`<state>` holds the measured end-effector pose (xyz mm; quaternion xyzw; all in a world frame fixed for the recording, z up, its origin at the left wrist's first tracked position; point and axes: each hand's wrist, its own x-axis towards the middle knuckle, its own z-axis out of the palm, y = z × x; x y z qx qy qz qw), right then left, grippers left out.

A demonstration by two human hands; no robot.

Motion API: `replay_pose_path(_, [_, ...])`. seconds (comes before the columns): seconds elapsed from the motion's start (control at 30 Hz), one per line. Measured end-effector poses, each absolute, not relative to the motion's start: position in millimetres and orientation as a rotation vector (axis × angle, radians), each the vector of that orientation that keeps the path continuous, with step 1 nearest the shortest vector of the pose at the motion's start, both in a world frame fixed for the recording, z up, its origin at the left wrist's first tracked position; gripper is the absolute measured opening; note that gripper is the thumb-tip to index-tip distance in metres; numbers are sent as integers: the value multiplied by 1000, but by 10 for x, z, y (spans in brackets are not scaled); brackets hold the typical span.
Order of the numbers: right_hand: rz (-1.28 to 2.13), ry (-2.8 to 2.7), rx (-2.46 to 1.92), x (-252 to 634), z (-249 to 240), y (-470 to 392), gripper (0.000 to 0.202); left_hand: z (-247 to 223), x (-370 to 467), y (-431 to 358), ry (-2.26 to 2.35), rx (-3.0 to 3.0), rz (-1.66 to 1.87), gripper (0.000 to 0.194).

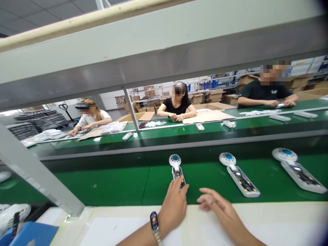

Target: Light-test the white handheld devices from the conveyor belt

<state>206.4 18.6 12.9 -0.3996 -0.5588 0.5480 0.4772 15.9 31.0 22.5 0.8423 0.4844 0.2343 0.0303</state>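
Left hand [174, 206]: fingers over gadget [175, 160], perhaps steadying it; grip unclear
Right hand [225, 211]: loosely open, empty
Gadget: on green belt [123, 182], innards up, likely for access
Alongside: two matching gadgets [243, 181] [303, 177]
Across: three people [93, 118] [176, 105] [269, 92]

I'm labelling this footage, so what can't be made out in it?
All in the head view:
- Lower end of the nearest device: covered by the left hand.
- Wristwatch display: too small and blurred to read.
- Anything in the middle co-worker's hands: too small.
- White rounded part: cut off by the left edge.
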Motion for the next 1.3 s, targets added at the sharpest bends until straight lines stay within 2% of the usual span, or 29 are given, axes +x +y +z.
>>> replay_pose_path(0.2, [346, -1570, -1289, 2518, 58, 598, 24, 247, 199, 222, 1598, 2653, 618, 42])
replay_pose_path(0.37, [37, -1743, -1338, 2550, -72, 674, 29, 258, 214, 199, 1621, 2667, 672, 41])
replay_pose_path(0.8, [-81, -1883, -1309, 2486, -81, 626, 19, 222, 220, 213, 1574, 2597, 749, 36])
replay_pose_path(0.97, [-105, -1869, -1539, 2427, -161, 621, 40, 224, 212, 215, 1530, 2569, 784, 35])
replay_pose_path(1.07, [29, -1871, -1575, 2407, -173, 620, 52, 224, 204, 214, 1512, 2539, 822, 34])
replay_pose_path(1.17, [314, -1876, -1553, 2414, -130, 607, 59, 224, 200, 211, 1508, 2505, 807, 36])
replay_pose_path(1.3, [558, -1802, -1497, 2431, -22, 555, 66, 232, 206, 206, 1510, 2437, 780, 44])
